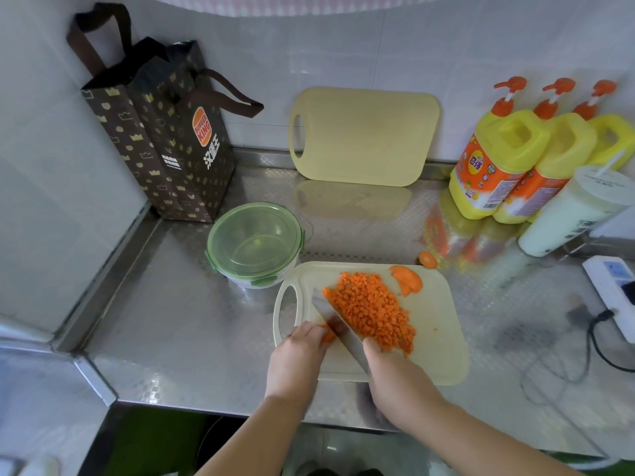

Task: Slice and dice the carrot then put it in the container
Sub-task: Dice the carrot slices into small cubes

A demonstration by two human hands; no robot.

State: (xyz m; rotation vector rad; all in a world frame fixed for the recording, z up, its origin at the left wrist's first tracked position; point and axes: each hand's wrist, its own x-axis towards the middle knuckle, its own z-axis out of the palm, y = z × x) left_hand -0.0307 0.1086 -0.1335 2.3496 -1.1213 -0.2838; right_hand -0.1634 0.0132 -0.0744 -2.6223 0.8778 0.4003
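Dicing nears its end: on the cutting board (433, 341) the grip of the left hand (297, 355) pinches a carrot stub (328, 337), and that of the right hand (395, 372) clamps the knife (338, 326). Diced carrot (371, 310) heaps mid-board. Next, the lidded container (254, 245) behind the board's left corner needs opening.

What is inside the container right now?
The green lid is on the container. Through the clear lid no carrot shows inside; the diced carrot lies on the board. The bottom is hazy through the lid.
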